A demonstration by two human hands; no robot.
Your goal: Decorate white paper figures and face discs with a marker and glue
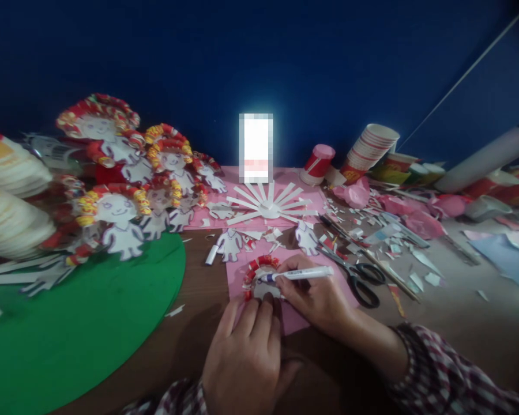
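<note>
My right hand (318, 297) grips a white marker (308, 272), its purple-blue tip end against a grey-white paper doll face (266, 286). Curled red paper hair (256, 267) rings that face. My left hand (246, 346) lies with its fingers stretched flat over the lower edge of the face, thumb apart, pressing it onto a pink sheet (237, 276). The left fingers hide the bottom of the piece. A marker cap (211, 255) rests to the left of the sheet. Paper body cutouts (230, 246) with purple outlines lie just beyond the face.
Black-handled scissors (358, 275) and a thin stick (389, 268) lie to the right among paper scraps. Finished paper dolls (119, 216) stand at the left by a green round board (112, 340). A white strip fan (269, 208) and stacked paper cups (369, 150) are farther back.
</note>
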